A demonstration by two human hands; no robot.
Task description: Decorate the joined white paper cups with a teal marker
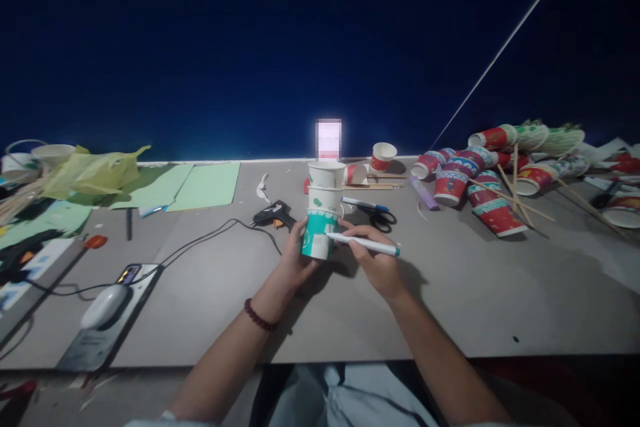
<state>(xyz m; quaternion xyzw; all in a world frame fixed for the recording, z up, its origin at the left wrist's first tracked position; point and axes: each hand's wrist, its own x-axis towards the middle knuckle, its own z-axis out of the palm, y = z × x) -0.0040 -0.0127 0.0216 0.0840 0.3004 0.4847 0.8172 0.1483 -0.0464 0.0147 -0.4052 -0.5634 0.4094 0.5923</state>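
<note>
A stack of paper cups (320, 230), green and white with a teal lower part, stands slightly tilted in front of me. My left hand (293, 257) is closed around its lower left side. Between the fingers of my right hand (377, 263) is a white marker (370, 243) with a teal end, its tip at the teal part of the cups. Behind my left hand lies a black glue gun (273, 213). Just past my right hand are black-handled scissors (383, 219) and another marker (365, 203) with a blue end.
Decorated red, blue and green cups (453, 177) with wooden sticks lie at the right. Green paper sheets (207, 187) and a yellow plastic bag (95, 170) are at the left. Cables run from a power strip (43, 273) past a phone (90, 347) bearing a white case (104, 305).
</note>
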